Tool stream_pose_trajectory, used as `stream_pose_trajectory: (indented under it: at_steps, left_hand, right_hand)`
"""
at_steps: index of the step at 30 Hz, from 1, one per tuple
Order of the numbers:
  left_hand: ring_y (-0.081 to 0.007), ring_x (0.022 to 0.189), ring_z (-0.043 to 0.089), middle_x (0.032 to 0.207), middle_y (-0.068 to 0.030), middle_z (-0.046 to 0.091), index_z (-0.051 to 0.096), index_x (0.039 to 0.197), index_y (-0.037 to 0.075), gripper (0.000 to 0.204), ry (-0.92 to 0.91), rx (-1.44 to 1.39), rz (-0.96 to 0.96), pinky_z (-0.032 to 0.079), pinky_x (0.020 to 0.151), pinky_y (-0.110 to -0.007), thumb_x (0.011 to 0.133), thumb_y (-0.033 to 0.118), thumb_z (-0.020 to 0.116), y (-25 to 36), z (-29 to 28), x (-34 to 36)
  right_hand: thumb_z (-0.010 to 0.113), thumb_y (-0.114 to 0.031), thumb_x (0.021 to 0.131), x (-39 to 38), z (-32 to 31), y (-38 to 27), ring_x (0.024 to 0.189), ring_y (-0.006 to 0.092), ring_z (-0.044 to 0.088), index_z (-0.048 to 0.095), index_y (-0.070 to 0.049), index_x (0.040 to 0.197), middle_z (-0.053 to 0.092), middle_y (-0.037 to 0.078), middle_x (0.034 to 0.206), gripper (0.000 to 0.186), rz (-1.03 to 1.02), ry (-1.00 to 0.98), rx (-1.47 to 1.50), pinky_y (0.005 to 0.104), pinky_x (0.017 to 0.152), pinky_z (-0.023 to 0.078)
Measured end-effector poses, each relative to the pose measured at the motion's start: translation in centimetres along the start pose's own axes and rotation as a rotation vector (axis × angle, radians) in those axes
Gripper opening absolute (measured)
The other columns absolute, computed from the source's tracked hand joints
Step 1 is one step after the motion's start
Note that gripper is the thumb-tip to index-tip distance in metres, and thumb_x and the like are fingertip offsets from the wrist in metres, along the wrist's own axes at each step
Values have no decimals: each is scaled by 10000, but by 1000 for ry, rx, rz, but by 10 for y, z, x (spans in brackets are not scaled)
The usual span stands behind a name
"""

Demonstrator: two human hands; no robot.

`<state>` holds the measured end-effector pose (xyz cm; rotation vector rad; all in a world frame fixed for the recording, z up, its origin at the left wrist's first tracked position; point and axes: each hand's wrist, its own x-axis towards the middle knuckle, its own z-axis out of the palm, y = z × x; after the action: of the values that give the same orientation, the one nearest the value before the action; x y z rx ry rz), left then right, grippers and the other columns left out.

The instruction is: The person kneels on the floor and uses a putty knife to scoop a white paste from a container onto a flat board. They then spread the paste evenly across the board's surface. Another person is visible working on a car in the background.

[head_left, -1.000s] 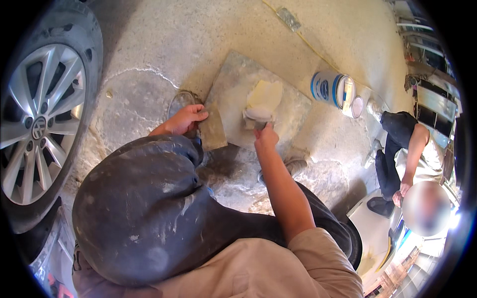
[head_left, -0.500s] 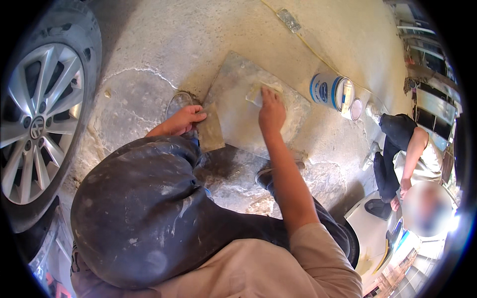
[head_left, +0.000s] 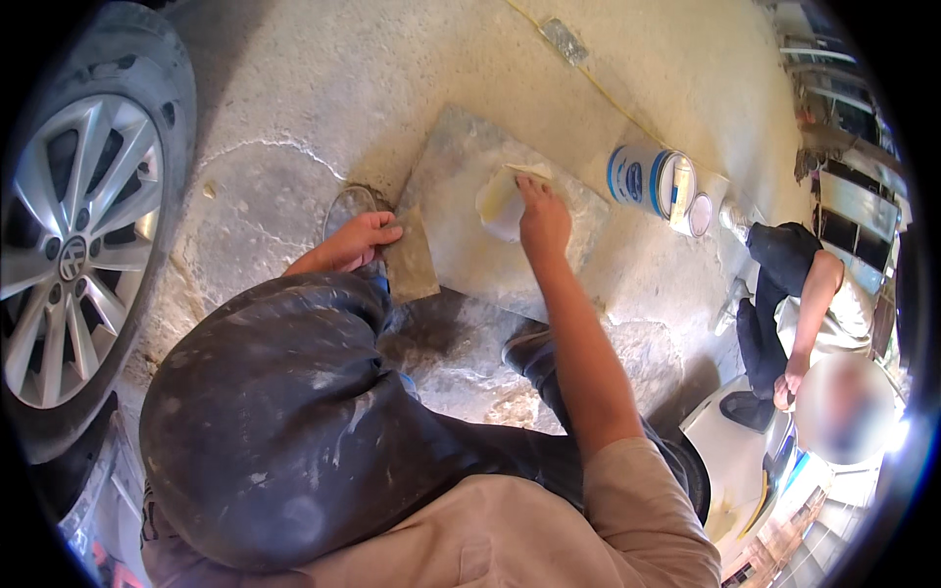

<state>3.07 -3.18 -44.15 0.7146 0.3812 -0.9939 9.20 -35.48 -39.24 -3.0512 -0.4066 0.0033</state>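
Where the right hand (head_left: 545, 220) reaches over the board (head_left: 451, 147), I log 1 patch of paste (head_left: 500, 211), pale yellow to whitish, lying near the middle of the board's upper face.

Board: 1, grey, flat, 4-cornered, stained, on the floor.

Right hand: fingers bent down together at the paste's right side. The hand's own back hides its underside, so I cannot tell what, if anything, those fingers grasp.

Left hand (head_left: 363, 241): at the board's left corner, thumb and fingers pinching 1 thin plate (head_left: 413, 263) by its upper edge. Plate: tan-grey, stiff-looking, overlapping the board's near left side in view; I cannot tell whether they touch.

Shoes: 2, dark; 1 left shoe (head_left: 345, 206) just beside the board's left corner, partly behind the left hand, and 1 right shoe (head_left: 526, 345) at the board's near side.

Can (head_left: 635, 176): 1, blue and white, near the board's right corner, with 1 small round container (head_left: 699, 216) beside it.

Cable (head_left: 619, 101): 1, yellow, running beyond the board's far right side.

Wheel (head_left: 74, 260): 1, silver-spoked, well left of the board.

Co-worker (head_left: 818, 304): 1, well right of the board, hands together.
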Motion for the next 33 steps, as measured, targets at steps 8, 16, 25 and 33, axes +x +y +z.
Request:
stream_pose_trajectory:
  at_steps: [8,16,25,33]
  left_hand:
    - [-141,964,629,1040,-50,650,579,1128,19,198,1,-35,4,506,883,-302,975,145,580,0,-1,1]
    - [-141,980,624,1061,-44,649,573,1148,29,212,-14,15,1,500,894,-307,982,162,573,2,0,1]
    - [-142,977,625,1059,-48,647,573,1146,29,203,49,36,-46,506,891,-298,985,153,566,7,6,-6]
    - [-135,986,621,1078,-50,641,569,1153,19,216,-17,32,-20,503,889,-298,982,152,564,0,-1,4]
  right_hand:
    - [565,-3,771,-76,-7,-52,1017,293,620,623,-62,1151,671,104,1095,388,-25,-40,116,408,866,475]
    - [547,-20,798,-14,6,-9,1018,300,629,628,-53,1139,681,110,1076,352,-6,22,5,391,849,495]
    - [548,-191,936,-64,-36,-11,810,379,665,650,-38,1030,658,234,800,207,443,-165,254,473,692,491]
    - [613,-317,895,-77,73,134,856,414,643,665,39,854,680,214,855,362,976,85,428,476,741,486]
